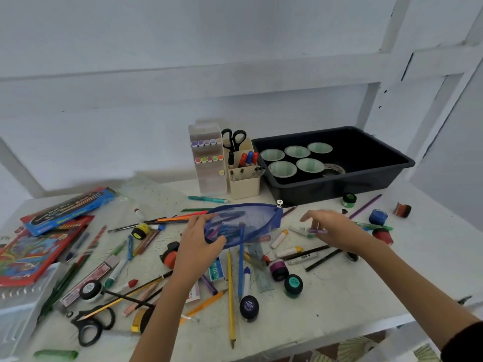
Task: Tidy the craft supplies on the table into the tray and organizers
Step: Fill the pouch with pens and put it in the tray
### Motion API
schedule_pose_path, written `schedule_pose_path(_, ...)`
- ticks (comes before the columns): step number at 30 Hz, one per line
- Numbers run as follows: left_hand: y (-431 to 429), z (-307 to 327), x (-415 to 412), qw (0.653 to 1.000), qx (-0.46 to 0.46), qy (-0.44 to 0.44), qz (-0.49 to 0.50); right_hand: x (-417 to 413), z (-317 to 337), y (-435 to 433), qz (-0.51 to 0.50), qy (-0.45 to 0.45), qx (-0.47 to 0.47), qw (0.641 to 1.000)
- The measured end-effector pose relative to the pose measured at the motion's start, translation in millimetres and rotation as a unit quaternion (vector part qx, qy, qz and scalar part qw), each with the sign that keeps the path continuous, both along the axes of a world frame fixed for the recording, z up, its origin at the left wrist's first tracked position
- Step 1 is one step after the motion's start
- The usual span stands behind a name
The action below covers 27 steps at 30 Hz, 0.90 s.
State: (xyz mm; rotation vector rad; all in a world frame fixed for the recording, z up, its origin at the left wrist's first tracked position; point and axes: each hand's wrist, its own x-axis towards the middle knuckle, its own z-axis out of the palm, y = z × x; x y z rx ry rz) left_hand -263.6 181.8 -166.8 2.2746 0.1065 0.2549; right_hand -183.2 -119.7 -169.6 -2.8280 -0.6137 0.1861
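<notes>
1. A person's left hand [198,244] grips the left end of a blue mesh pencil pouch [243,223]. The thumb lies on the near side and the fingers curl over the far edge, holding the pouch just above a cluttered white table [366,283].
2. Blue pens show through the mesh, and the pouch's zip pull [279,203] sits at its right tip.
3. The right hand [332,228] hovers to the right of the pouch, well apart from it, with fingers bent down over a purple-ended marker [317,231]. Motion blur makes it impossible to tell whether the fingers hold the marker or only touch it.
4. At the back of the table, a black tray [339,189] holds five paper cups [282,168] and a roll of tape [334,169].
5. Just left of the tray stands a beige organizer [244,184] with black-handled scissors [234,138] and markers upright in it. A clear marker rack [209,165] stands beside it.
6. Loose supplies lie scattered around both hands:
   - a yellow pencil [230,296]
   - a staples box [216,269]
   - a dark poster-paint pot [249,307]
   - a teal-lidded paint pot [293,283]
   - a second pair of scissors [91,325] near the front left
7. Boxes of water colours [68,210] are stacked at the table's left side.
</notes>
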Motion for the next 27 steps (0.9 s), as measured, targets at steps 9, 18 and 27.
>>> schedule_pose_path(9,-12,-5,2,1.000,0.005,-0.003,-0.006,-19,103,55,-0.003,-0.108,0.480,0.871)
schedule_pose_path(18,-20,-2,1,1.000,0.003,-0.014,-0.025,-9,22,101,0.013,0.075,0.390,0.918)
schedule_pose_path(27,-27,-8,8,0.998,0.042,-0.016,-0.034,9,12,115,0.070,-0.021,-0.100,0.992)
